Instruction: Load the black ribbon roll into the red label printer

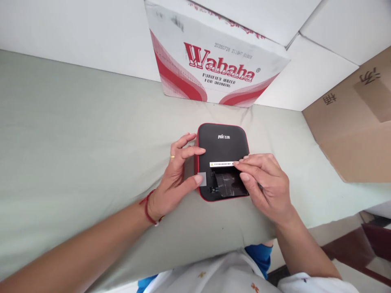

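Observation:
A black, rounded-square device [224, 146] with a red rim lies on the cloth, its make and exact kind unclear. My left hand [180, 175] steadies its left side: the index fingertip rests on top, and the thumb presses a small grey tab [202, 179]. A white warning strip [220, 164] crosses the lid above an opening with a dark, glossy film [230, 185]. Over the right end of the strip and the film, my right hand [265, 183] has its thumb and fingers closed together. Whatever is between those fingertips is hidden.
Behind the device stands a white-and-red Wahaha water carton [220, 65] against white panels [82, 32]. A brown cardboard box [354, 122] is at the right. Pale green cloth [76, 134] covers the surface, whose front edge meets my body.

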Available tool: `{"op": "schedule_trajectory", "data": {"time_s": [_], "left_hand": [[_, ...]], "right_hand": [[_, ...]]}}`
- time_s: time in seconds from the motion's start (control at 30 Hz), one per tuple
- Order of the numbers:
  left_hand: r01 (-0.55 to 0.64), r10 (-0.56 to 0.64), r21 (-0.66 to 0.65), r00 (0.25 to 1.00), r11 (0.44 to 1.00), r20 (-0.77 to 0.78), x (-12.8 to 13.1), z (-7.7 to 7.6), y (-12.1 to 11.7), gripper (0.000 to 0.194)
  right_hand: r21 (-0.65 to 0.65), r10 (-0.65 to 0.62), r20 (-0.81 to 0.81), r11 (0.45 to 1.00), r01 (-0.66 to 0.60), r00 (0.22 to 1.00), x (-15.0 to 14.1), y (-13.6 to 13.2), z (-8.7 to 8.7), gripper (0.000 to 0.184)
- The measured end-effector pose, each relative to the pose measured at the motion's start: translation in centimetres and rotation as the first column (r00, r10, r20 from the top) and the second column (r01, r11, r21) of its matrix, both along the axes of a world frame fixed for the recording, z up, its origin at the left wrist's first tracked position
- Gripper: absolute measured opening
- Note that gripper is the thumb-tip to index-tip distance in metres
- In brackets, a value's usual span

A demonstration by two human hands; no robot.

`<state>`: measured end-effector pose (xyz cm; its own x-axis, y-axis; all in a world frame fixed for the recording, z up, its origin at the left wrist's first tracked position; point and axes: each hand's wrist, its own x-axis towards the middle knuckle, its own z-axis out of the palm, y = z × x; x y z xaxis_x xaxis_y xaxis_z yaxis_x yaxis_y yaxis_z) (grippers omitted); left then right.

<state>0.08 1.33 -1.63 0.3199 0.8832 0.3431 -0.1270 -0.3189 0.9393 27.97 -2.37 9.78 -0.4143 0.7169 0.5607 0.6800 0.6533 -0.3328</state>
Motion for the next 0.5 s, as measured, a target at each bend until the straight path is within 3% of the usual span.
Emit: {"op": "schedule_trajectory", "data": {"time_s": [0.2,0.37,0.5], "left_hand": [[0.025,-0.025,-0.042,1.000,0.999,0.005,-0.1,0.3,0.1,0.054],[0.030,-0.030,-0.046,1.000,0.998,0.005,0.2,0.1,0.0,0.054],[-0.002,0.003,-0.020,1.000,1.000,0.011,0.6,-0.3,0.1,0.051]], "right_hand": [[0.164,-0.030,-0.036,0.986,0.036,0.999,0.0,-2.7,-1.2,0.032],[0.160,0.001,-0.013,0.987,0.001,1.000,0.1,-3.3,-1.9,0.031],[0.154,-0.007,-0.022,0.988,0.010,1.000,0.4,-3.4,-2.3,0.042]]}}
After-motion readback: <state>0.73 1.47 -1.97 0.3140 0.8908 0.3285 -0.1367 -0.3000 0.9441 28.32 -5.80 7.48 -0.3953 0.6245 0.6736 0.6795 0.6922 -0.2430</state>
